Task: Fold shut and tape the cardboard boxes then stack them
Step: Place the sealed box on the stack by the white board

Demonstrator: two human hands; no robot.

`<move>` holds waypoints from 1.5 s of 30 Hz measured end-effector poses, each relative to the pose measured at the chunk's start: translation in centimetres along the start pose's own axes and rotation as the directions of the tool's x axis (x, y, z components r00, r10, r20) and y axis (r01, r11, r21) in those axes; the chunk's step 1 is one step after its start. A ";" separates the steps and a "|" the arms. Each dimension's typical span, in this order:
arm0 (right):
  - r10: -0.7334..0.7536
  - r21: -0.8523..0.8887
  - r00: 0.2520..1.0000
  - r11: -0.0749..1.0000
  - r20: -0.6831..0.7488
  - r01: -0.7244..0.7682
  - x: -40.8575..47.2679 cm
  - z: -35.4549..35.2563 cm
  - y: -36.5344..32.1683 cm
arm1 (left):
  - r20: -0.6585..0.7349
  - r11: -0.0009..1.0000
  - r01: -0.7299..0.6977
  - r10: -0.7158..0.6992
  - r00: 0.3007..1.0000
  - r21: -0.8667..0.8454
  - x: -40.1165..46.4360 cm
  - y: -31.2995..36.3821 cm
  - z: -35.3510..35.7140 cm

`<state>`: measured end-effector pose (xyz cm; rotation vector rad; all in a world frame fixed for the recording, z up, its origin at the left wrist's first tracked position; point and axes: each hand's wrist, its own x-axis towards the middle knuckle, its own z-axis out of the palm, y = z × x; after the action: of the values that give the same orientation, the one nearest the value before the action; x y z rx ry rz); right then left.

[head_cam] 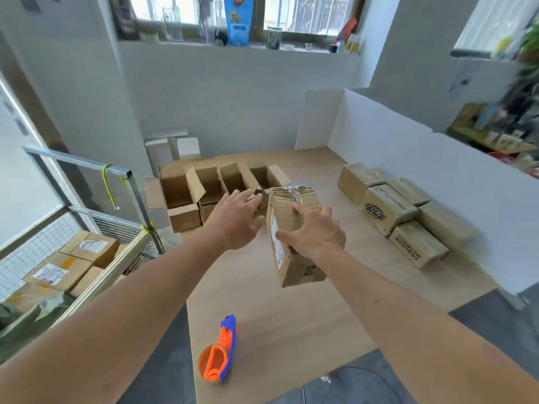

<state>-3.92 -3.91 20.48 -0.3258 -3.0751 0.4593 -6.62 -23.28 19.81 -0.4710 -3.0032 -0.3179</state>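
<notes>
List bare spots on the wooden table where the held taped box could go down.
Free: the wooden table between the orange-and-blue tape dispenser and the sealed brown boxes at right; also the far strip before the white partition. Crowded: far left, open cardboard boxes, where the left hand reaches.

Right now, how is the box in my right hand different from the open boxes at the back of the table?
The held box is closed, its top taped shiny; the open boxes have flaps standing up and no tape. The held box is lifted and tilted in the right hand, whereas the open boxes sit on the table in a cluster. Both are plain brown cardboard.
</notes>
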 end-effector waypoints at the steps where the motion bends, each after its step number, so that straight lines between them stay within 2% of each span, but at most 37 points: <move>1: 0.004 0.006 1.000 1.000 -0.009 -0.004 0.0 -1.1 0.8 | -0.005 1.000 -0.006 0.006 1.000 0.000 0.2 1.1 -0.5; 12: 0.023 0.090 0.998 0.996 -0.066 -0.017 -0.9 -10.4 13.5 | -0.073 0.993 -0.111 0.107 0.992 -0.044 1.9 16.4 -2.3; 21: 0.027 0.078 0.999 0.997 -0.044 -0.023 -0.5 -13.0 24.1 | -0.063 0.995 -0.102 0.102 0.993 0.008 2.9 26.6 0.1; 30: 0.050 0.120 0.999 0.992 -0.009 -0.049 4.9 -12.2 29.7 | 0.041 0.994 -0.108 0.107 0.993 0.023 9.1 30.9 4.3; 45: 0.069 0.145 0.993 0.986 0.099 -0.083 22.2 -9.4 34.2 | 0.189 0.997 -0.060 0.051 0.981 0.040 26.3 31.3 12.1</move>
<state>-18.26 35.36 19.22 -0.4310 -3.1017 0.7236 -22.44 16.20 17.07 -0.6122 -3.1642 -0.2109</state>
